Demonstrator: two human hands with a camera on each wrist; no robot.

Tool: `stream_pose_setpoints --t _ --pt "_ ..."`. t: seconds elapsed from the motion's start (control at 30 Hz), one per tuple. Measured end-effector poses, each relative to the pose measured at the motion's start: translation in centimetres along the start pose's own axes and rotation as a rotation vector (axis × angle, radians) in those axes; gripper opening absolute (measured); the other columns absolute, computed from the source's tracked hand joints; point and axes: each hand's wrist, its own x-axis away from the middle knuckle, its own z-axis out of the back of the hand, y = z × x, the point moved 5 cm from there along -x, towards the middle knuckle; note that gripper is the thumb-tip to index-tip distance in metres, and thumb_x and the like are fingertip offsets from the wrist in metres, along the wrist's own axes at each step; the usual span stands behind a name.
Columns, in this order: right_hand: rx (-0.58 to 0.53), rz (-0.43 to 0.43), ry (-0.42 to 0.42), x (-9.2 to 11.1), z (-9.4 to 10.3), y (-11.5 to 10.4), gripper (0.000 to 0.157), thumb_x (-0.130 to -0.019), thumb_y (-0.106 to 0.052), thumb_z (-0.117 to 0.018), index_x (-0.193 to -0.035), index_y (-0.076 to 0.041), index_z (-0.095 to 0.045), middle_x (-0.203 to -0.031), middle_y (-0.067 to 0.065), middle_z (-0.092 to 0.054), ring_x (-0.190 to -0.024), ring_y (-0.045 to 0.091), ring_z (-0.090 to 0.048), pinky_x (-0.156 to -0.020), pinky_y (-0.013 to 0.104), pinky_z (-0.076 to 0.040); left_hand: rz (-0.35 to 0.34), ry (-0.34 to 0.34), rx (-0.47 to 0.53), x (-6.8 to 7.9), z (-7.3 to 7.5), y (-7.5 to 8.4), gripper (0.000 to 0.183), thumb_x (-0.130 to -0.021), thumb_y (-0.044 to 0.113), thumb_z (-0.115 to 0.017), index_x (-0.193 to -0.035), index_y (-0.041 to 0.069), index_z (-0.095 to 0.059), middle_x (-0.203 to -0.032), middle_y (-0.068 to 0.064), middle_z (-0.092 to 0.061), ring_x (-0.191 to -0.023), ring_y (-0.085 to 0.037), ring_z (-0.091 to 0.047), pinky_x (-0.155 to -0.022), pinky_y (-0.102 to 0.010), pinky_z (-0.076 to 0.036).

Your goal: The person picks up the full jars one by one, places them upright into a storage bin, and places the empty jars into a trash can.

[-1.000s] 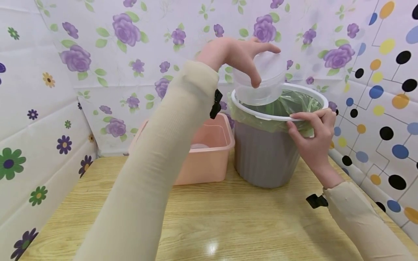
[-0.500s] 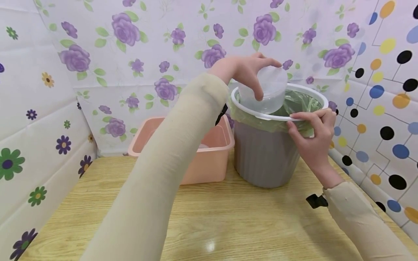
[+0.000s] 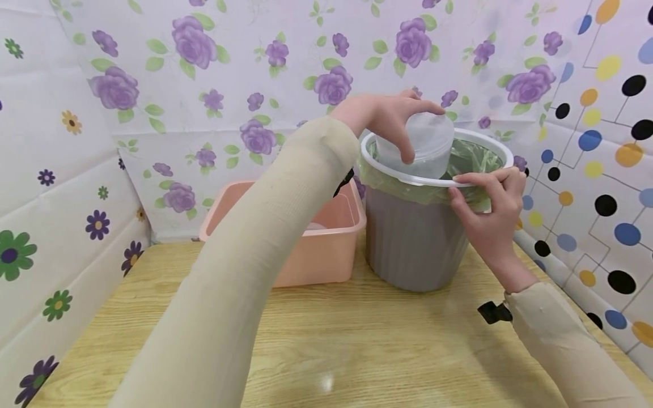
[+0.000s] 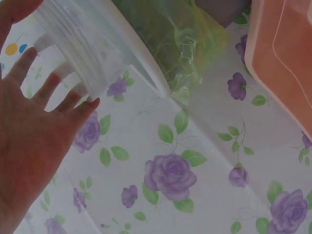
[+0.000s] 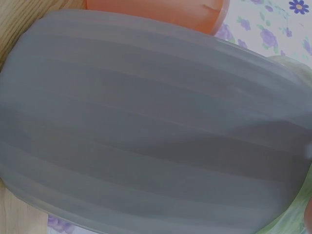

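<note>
My left hand (image 3: 385, 119) holds a clear round plastic container (image 3: 431, 141) from above, thumb on the near side. The container is tilted, its lower part inside the mouth of a grey ribbed trash can (image 3: 415, 243). In the left wrist view, several fingertips spread along the side of the container (image 4: 83, 53). A green bag (image 3: 471, 158) lines the can and folds over under its white rim ring (image 3: 482, 136). With thumb and fingers, my right hand (image 3: 495, 207) pinches the rim and bag at the near right. The right wrist view mostly shows the can's side (image 5: 156, 122).
Left of the can stands a pink plastic basin (image 3: 316, 258), partly behind my left sleeve (image 3: 245, 255); something pale lies inside it. Both stand on a wood-grain table (image 3: 306, 340). Flowered and dotted sheets (image 3: 586, 170) close in the back and sides.
My left hand has lowered the container into the can's mouth and shifted it slightly right. The right hand keeps its hold on the rim.
</note>
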Motion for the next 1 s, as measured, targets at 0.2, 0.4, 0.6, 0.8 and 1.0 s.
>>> stream_pose_setpoints --t 0.2,0.4,0.6,0.8,1.0 --pt "-0.006 -0.002 0.003 0.0 0.0 0.1 0.035 -0.081 -0.03 -0.075 -0.09 0.004 -0.074 -0.093 -0.023 -0.04 -0.098 0.001 -0.035 -0.094 0.024 -0.023 0.008 -0.012 -0.015 -0.2 -0.1 0.2 0.098 -0.083 0.039 -0.074 -0.155 0.049 -0.009 -0.167 0.005 0.018 -0.155 -0.017 0.012 -0.123 -0.04 -0.024" --pt "0.005 0.007 0.002 0.1 0.0 1.1 0.034 -0.081 -0.031 -0.075 -0.09 0.002 -0.075 -0.082 0.004 -0.046 -0.098 0.001 -0.036 -0.095 0.025 -0.024 0.018 -0.028 -0.045 -0.1 -0.2 0.1 0.096 -0.083 0.043 -0.073 -0.155 0.051 -0.009 -0.168 0.006 0.012 -0.156 -0.017 0.006 -0.122 -0.04 -0.025" --pt "0.017 0.009 0.002 0.2 0.2 1.8 0.037 -0.08 -0.035 -0.075 -0.09 0.0 -0.076 -0.081 0.008 -0.045 -0.097 0.001 -0.036 -0.094 0.025 -0.025 -0.001 -0.027 -0.047 -0.2 -0.2 0.2 0.096 -0.084 0.041 -0.072 -0.156 0.048 -0.01 -0.167 0.003 0.001 -0.153 -0.016 -0.011 -0.118 -0.035 -0.031" --pt "0.006 -0.001 -0.003 0.1 0.2 1.1 0.034 -0.08 -0.03 -0.075 -0.091 0.002 -0.075 -0.089 -0.017 -0.042 -0.097 0.001 -0.035 -0.094 0.025 -0.024 0.008 -0.039 -0.043 -0.3 -0.3 0.2 0.094 -0.085 0.041 -0.071 -0.156 0.048 -0.009 -0.167 0.002 0.002 -0.153 -0.018 -0.012 -0.118 -0.036 -0.031" --pt "0.012 0.009 -0.003 0.2 0.2 1.6 0.035 -0.081 -0.033 -0.075 -0.091 0.001 -0.076 -0.082 0.006 -0.045 -0.098 0.001 -0.036 -0.096 0.026 -0.025 0.041 -0.07 -0.02 0.0 -0.6 0.0 0.105 -0.085 0.047 -0.07 -0.154 0.05 0.01 -0.166 0.005 0.021 -0.156 -0.019 0.012 -0.125 -0.045 -0.018"
